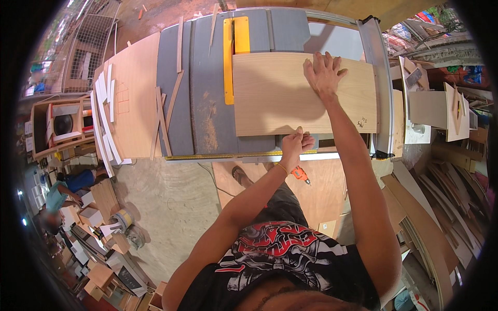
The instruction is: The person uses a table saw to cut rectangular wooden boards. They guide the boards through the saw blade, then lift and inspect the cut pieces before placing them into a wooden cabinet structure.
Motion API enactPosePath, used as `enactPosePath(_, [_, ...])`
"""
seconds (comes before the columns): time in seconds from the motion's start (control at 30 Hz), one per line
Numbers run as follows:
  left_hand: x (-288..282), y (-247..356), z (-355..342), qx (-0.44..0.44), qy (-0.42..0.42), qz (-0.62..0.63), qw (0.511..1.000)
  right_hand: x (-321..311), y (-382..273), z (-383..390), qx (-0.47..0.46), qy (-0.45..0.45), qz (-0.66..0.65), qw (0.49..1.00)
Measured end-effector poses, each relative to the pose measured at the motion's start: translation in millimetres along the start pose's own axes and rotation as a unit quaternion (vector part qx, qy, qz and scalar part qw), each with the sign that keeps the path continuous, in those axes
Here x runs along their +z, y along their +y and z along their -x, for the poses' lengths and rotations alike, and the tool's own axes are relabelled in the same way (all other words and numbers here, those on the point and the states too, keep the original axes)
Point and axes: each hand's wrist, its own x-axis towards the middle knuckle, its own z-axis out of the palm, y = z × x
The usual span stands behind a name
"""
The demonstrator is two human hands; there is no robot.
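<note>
A pale wood-grain board [275, 98] lies flat on the grey table saw [207, 62], its left end beside the yellow insert plate [229, 62]. The saw blade [233, 36] shows as a thin dark line in the insert's slot, just beyond the board's far left corner. My right hand [322, 78] rests on the board's top near the far edge, fingers spread. At the near edge my left hand [296, 147] is closed, thumb up against the rim and fingers curled; their tips are partly hidden.
Thin wood offcuts [167, 111] lie on the saw's left side, and white strips [106, 119] on a plywood panel. An orange drill [300, 175] is below the near edge. Sheet scraps [436, 202] lean at right. Another person [67, 189] is at far left.
</note>
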Motion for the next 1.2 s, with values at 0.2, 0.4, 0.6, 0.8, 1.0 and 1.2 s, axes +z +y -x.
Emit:
enactPosePath(0.2, [1.4, 2.5, -1.0, 0.002, 0.010, -0.005, 1.000, -1.5, -1.5, -2.4, -0.001, -0.007, -0.006, 1.000])
enactPosePath(0.4, [3.5, 4.7, -3.8, 0.004, 0.008, -0.004, 1.000, 3.1, 1.6, -6.6, 0.000, -0.002, -0.008, 1.000])
enactPosePath(0.6, [3.9, 6.8, -5.8, 0.003, 0.007, -0.005, 1.000, 3.0, -0.3, -9.6, 0.003, -0.018, -0.001, 1.000])
enactPosePath(0.8, [4.2, 6.9, -9.4, 0.003, 0.006, -0.005, 1.000, 8.2, 3.0, -12.6, 0.002, -0.016, 0.005, 1.000])
enactPosePath(1.0, [4.3, 10.0, -11.2, 0.009, 0.003, -0.003, 1.000, 5.1, 0.3, -15.2, 0.004, -0.026, 0.002, 1.000])
enactPosePath(1.2, [6.4, 12.4, -13.1, 0.004, 0.011, -0.013, 1.000, 2.7, -2.8, -18.1, 0.009, -0.030, 0.000, 1.000])
